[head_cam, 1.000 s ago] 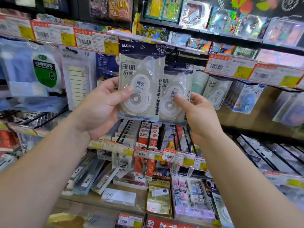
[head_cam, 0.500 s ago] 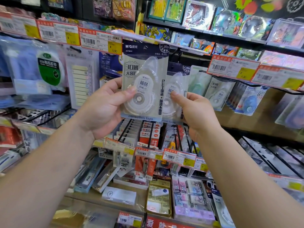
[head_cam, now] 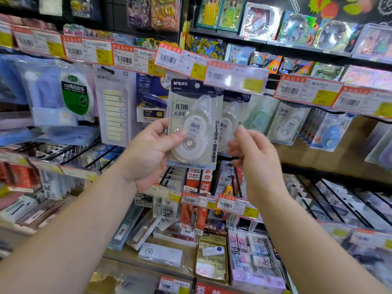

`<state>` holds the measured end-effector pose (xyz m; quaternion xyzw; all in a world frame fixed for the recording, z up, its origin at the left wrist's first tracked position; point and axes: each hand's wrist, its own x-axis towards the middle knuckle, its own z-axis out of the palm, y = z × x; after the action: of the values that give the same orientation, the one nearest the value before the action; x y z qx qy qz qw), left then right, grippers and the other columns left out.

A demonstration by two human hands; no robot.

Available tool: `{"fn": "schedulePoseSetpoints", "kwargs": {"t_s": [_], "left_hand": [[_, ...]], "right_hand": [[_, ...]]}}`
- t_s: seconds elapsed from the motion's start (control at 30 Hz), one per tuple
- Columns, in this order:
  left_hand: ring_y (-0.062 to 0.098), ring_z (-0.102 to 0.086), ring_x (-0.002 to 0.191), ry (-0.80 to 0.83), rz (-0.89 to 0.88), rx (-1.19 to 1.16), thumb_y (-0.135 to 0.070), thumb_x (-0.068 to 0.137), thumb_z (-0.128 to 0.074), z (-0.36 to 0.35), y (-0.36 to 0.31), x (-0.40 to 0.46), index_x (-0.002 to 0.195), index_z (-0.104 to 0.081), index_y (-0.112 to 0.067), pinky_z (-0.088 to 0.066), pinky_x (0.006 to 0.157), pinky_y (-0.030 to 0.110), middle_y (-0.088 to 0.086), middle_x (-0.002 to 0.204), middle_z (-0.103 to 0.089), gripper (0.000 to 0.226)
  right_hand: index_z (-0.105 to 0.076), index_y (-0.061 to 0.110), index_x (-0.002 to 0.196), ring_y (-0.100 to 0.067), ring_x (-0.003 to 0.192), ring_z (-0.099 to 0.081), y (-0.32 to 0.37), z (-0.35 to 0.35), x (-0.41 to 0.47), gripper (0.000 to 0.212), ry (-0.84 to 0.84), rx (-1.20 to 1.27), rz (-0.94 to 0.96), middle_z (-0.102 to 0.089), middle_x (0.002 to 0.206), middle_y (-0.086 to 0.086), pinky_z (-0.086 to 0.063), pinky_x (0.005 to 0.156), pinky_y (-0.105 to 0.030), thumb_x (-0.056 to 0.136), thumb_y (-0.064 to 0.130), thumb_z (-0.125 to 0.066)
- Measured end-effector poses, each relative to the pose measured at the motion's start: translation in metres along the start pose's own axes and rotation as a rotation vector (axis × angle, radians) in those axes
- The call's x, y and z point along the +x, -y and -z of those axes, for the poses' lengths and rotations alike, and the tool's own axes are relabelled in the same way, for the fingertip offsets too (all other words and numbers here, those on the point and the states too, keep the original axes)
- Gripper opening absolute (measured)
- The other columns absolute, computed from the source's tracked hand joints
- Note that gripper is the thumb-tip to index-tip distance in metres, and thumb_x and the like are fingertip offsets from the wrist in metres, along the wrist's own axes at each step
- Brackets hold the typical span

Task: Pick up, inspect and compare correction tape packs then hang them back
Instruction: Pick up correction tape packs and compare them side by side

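Left hand (head_cam: 148, 153) pinches front pack (head_cam: 194, 128); right hand (head_cam: 252, 153) blurred, grip on rear pack (head_cam: 230, 124) unclear, so that pack may drop short of its hook.

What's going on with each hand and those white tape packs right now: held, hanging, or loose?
Left hand: grips the front correction tape pack, thumb on its face.
Front correction tape pack: held upright, off its hook.
Right hand: blurred, fingers loosely curled beside the second pack; contact unclear.
Second correction tape pack: behind the front one, top hidden by a price tag; hanging or held, cannot tell.
Neighbouring pack: hanging on the rack.
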<state>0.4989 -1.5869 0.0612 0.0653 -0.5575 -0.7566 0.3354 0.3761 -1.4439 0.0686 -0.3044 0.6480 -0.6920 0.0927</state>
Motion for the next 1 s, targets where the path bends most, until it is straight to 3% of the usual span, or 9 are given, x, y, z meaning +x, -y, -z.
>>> {"fn": "schedulePoseSetpoints", "kwargs": {"t_s": [0.1, 0.17, 0.27, 0.4, 0.57, 0.67, 1.0], "left_hand": [[0.019, -0.074, 0.092, -0.033, 0.031, 0.068, -0.008, 0.094, -0.056, -0.005, 0.012, 0.003, 0.129, -0.056, -0.006, -0.062, 0.078, 0.033, 0.008, 0.107, -0.076, 0.034], [0.021, -0.074, 0.094, -0.041, 0.039, 0.113, -0.01, 0.095, -0.057, -0.01, 0.017, 0.006, 0.129, -0.057, -0.007, -0.062, 0.077, 0.032, 0.009, 0.11, -0.076, 0.034], [0.023, -0.074, 0.099, -0.036, 0.039, 0.16, -0.013, 0.095, -0.059, -0.021, 0.02, 0.01, 0.13, -0.056, -0.008, -0.061, 0.08, 0.035, 0.01, 0.112, -0.075, 0.035], [0.026, -0.073, 0.1, -0.052, 0.036, 0.171, -0.012, 0.095, -0.06, -0.033, 0.019, 0.018, 0.129, -0.056, -0.007, -0.06, 0.086, 0.042, 0.012, 0.114, -0.074, 0.034], [0.027, -0.072, 0.102, -0.07, 0.029, 0.182, -0.011, 0.096, -0.06, -0.038, 0.017, 0.026, 0.127, -0.058, -0.006, -0.056, 0.093, 0.047, 0.013, 0.114, -0.074, 0.032], [0.025, -0.073, 0.1, -0.062, 0.021, 0.189, -0.01, 0.097, -0.059, -0.041, 0.014, 0.028, 0.127, -0.06, -0.005, -0.06, 0.088, 0.041, 0.013, 0.114, -0.074, 0.031], [0.024, -0.072, 0.102, -0.089, 0.032, 0.257, -0.017, 0.096, -0.063, -0.047, 0.017, 0.038, 0.119, -0.068, -0.011, -0.055, 0.096, 0.046, 0.008, 0.111, -0.076, 0.025]], "right_hand": [[-0.065, 0.025, 0.113, -0.013, 0.089, -0.066, -0.006, -0.003, -0.012, 0.032, 0.18, -0.028, -0.025, -0.072, 0.101, 0.003, -0.054, 0.075, -0.028, 0.09, 0.047, -0.063], [-0.061, 0.027, 0.119, -0.006, 0.081, -0.066, -0.006, 0.0, -0.01, 0.033, 0.127, -0.078, -0.009, -0.071, 0.094, 0.008, -0.054, 0.07, -0.022, 0.088, 0.039, -0.068], [-0.06, 0.023, 0.125, -0.008, 0.082, -0.068, -0.006, 0.007, -0.005, 0.04, 0.059, -0.091, -0.019, -0.073, 0.097, 0.002, -0.056, 0.067, -0.023, 0.088, 0.03, -0.072], [-0.062, 0.018, 0.127, -0.003, 0.063, -0.057, -0.004, 0.011, 0.002, 0.04, 0.028, -0.103, 0.003, -0.073, 0.099, -0.004, -0.047, 0.055, -0.016, 0.089, 0.026, -0.071], [-0.062, 0.018, 0.127, -0.008, 0.079, -0.064, 0.0, 0.012, 0.011, 0.039, 0.0, -0.101, 0.005, -0.072, 0.106, -0.008, -0.052, 0.065, -0.021, 0.09, 0.026, -0.07], [-0.062, 0.019, 0.127, -0.006, 0.081, -0.066, 0.002, 0.012, 0.014, 0.039, -0.01, -0.068, -0.006, -0.073, 0.1, -0.001, -0.051, 0.069, -0.025, 0.09, 0.025, -0.071], [-0.067, 0.02, 0.115, 0.005, 0.064, -0.068, 0.001, 0.014, 0.019, 0.025, -0.025, -0.009, -0.01, -0.074, 0.077, 0.014, -0.051, 0.054, -0.012, 0.091, 0.024, -0.07]]}}
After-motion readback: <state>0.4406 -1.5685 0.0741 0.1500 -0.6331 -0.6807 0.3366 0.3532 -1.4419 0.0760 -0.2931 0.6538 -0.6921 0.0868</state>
